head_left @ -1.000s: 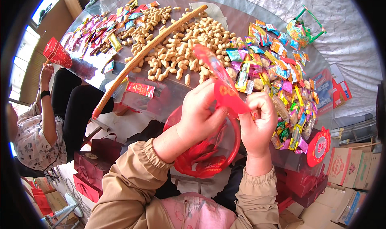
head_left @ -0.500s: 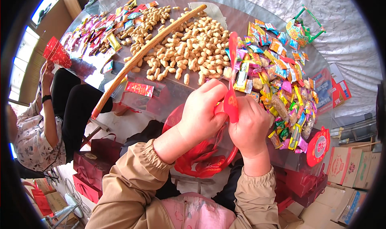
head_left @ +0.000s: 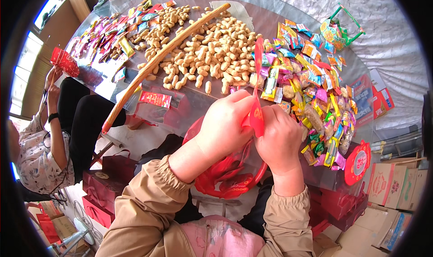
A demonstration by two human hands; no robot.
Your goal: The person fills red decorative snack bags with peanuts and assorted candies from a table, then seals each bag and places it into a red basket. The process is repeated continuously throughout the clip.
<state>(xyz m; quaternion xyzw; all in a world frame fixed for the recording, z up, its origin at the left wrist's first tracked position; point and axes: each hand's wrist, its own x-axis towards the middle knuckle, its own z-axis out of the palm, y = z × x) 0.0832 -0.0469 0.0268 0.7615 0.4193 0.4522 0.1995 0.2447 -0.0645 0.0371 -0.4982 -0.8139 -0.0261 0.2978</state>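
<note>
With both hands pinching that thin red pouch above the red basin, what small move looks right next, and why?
Probably spread the red pouch open with the fingers: the left hand and right hand pinch it edge-on and flat, and the peanuts and wrapped candies lie loose just beyond.

Glossy red paper packet (head_left: 257, 115), thin and creased, pinched between bare left hand (head_left: 224, 127) and right hand (head_left: 280, 139). Shiny red plastic basin (head_left: 225, 185) below. Rough, matt tan shells on heaped peanuts (head_left: 212, 58). Crinkled, bright foil and plastic wrappers on sweets (head_left: 311, 99). Smooth pale wooden stick (head_left: 158, 63). Clear glossy plastic sheet over table (head_left: 198, 101). Soft matt tan cloth sleeves (head_left: 144, 212).
</note>
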